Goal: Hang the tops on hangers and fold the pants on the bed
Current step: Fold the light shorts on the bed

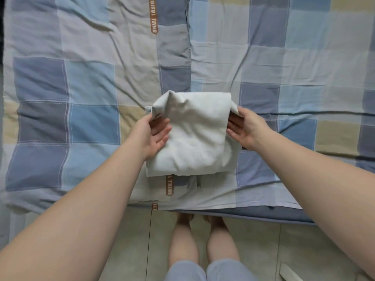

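A pale grey-white garment (192,134), folded into a thick rectangular bundle, lies near the front edge of the bed (81,88). Its upper layer is raised at the far side. My left hand (153,134) pinches the bundle's left edge between thumb and fingers. On the opposite side my right hand (246,128) holds the right edge the same way, thumb on top and fingers underneath. No hangers or other clothes are in view.
The bed is covered by a rumpled checked quilt in blue, grey and beige with a brown lettered strip (153,15). Its front edge (243,211) runs just before my bare legs (203,240) on a tiled floor. A white object (288,270) lies on the floor at lower right.
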